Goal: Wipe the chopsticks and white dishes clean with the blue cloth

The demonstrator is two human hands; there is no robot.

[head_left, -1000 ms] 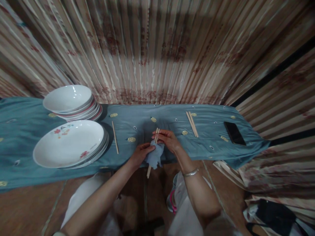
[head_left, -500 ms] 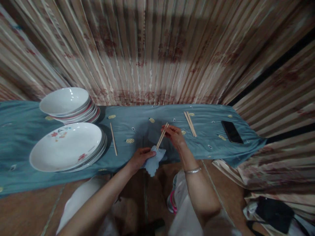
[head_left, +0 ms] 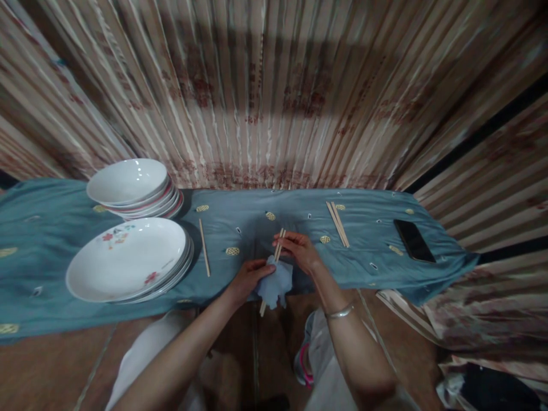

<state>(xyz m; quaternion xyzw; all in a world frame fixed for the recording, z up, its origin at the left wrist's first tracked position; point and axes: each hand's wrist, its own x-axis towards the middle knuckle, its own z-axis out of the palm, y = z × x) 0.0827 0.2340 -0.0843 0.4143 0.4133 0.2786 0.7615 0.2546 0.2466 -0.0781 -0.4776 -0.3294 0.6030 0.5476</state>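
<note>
My left hand (head_left: 250,278) is closed on a pale blue cloth (head_left: 275,285), thumb on top, near the table's front edge. The cloth is wrapped around a pair of wooden chopsticks (head_left: 279,246), which slant through it. Their upper ends are pinched in my right hand (head_left: 298,249), and their lower ends stick out below the cloth. The middle of the chopsticks is hidden by the cloth. To the left, apart from my hands, lies a chopstick (head_left: 204,248). More chopsticks (head_left: 338,225) lie together on the right.
On the left stand a stack of bowls (head_left: 128,182) and a stack of oval plates (head_left: 128,262) with flower prints. A black phone (head_left: 414,240) lies at the right end of the blue tablecloth (head_left: 240,208). A pleated curtain (head_left: 274,103) hangs behind the table.
The right hand has moved down toward the left, pushing the chopsticks farther through the cloth, so their lower ends now show beneath it. The view has shifted slightly.
</note>
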